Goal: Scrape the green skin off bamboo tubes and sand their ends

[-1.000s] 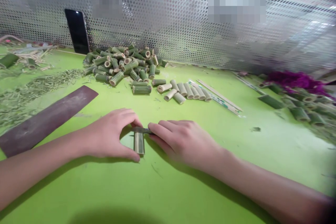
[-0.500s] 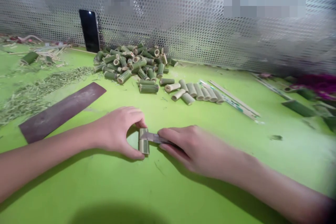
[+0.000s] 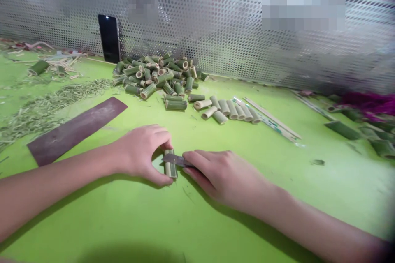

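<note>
A short bamboo tube (image 3: 170, 169) is pinched end to end between the thumb and fingers of my left hand (image 3: 143, 154), just above the green table. Its skin is partly pale and partly still green. My right hand (image 3: 220, 172) grips a knife (image 3: 174, 159), its handle mostly hidden in the fingers. The blade lies across the upper part of the tube, with its tip reaching past the tube's left side. Beyond my hands lie several pale, peeled bamboo tubes (image 3: 233, 109) in a row, beside two green ones (image 3: 175, 104).
A heap of green bamboo tubes (image 3: 160, 74) stands before the perforated metal panel (image 3: 216, 28), where a phone (image 3: 109, 39) leans. Brown sandpaper (image 3: 78, 129) and bamboo shavings (image 3: 40, 109) lie left. Thin sticks (image 3: 273, 117) and split bamboo (image 3: 342, 130) lie right.
The knife blade has slid left across the bamboo tube, its tip now past the tube's left side. My right hand has shifted slightly left with it. The whole view has shifted a little.
</note>
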Demonstrator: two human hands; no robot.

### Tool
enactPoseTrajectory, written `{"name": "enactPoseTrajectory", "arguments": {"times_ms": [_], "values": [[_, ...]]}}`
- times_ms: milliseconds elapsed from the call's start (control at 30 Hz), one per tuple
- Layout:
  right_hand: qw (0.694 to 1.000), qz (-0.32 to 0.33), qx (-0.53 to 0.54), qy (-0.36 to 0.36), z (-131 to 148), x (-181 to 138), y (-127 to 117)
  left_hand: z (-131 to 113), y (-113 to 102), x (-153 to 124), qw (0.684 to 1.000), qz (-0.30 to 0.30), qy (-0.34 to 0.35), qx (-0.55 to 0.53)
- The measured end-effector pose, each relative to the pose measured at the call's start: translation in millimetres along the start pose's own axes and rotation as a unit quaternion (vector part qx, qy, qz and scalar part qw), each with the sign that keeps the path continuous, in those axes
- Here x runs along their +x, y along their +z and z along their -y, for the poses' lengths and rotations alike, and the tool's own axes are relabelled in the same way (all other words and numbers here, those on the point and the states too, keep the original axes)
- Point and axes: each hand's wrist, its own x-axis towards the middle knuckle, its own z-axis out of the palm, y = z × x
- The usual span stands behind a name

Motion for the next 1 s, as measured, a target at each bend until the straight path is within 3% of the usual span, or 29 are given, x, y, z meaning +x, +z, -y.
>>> {"name": "enactPoseTrajectory", "arguments": {"times_ms": [400,733,1000], "values": [[0.986,0.106,0.128,-0.020,-14,-4,-26,2,0,-3,1.000,0.013,-0.012,-0.001],[0.996,0.045,0.075,-0.019,-4,-4,-9,3,1,-1,1.000,-0.005,0.006,0.006],[0.984,0.119,0.132,-0.029,-14,4,-31,4,1,-3,1.000,0.012,0.002,0.015]]}}
